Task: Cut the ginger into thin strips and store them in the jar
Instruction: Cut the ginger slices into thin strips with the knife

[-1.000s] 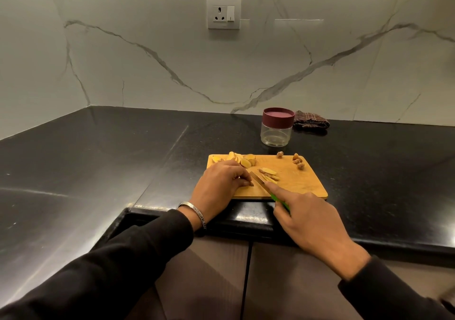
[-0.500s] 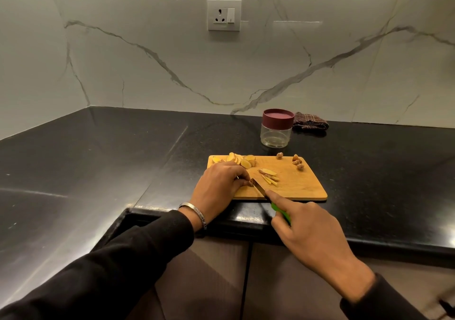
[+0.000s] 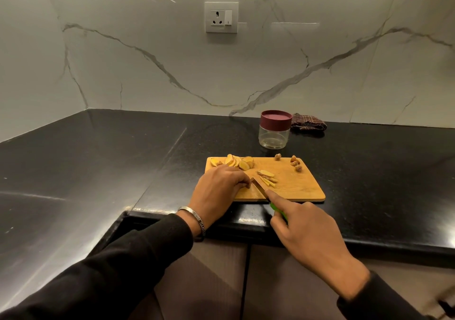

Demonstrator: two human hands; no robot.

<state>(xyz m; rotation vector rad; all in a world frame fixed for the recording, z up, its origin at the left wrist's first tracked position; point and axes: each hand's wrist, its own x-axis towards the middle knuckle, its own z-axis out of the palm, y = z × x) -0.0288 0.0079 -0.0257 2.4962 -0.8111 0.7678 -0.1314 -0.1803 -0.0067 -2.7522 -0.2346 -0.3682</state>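
Ginger piece sits pinched under the left hand, just left of the knife; the right hand grip is clamped on its green handle.

yellow ginger slices on board, lidded clear jar behind

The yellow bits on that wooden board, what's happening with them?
A person is cutting ginger. The left hand pins a small ginger piece on the cutting board, and the right hand works a green-handled knife beside it. A few cut strips lie by the blade, with uncut slices at the board's far edge. The jar behind is shut and looks empty.
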